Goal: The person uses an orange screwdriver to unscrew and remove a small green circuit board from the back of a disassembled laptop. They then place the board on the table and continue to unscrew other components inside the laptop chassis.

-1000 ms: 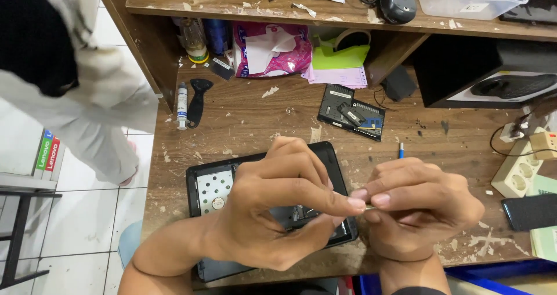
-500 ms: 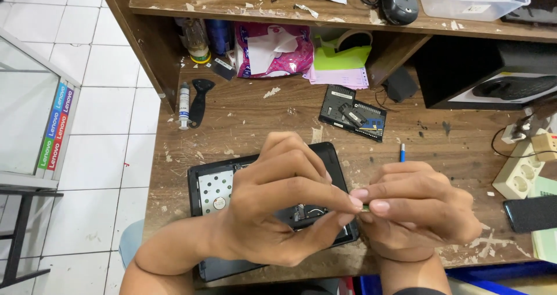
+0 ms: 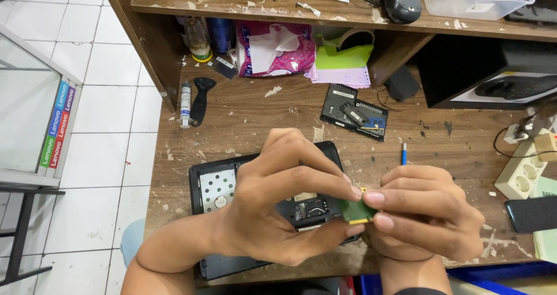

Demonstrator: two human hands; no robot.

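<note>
We've got a scuffed wooden desk (image 3: 261,115) here, wood chips all over. An opened black laptop (image 3: 217,185) lies on it; behind that sits a black circuit board (image 3: 354,110), to its right a blue pen (image 3: 404,154), back-left a syringe tube (image 3: 185,102).

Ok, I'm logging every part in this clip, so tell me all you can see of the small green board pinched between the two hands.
The small green board is a thin, flat, green circuit card with a yellowish edge at its upper corner. Only part of it shows; fingers cover the rest. The left hand and right hand pinch it from either side with fingertips, holding it roughly level above the opened black laptop base on the wooden desk.
</note>
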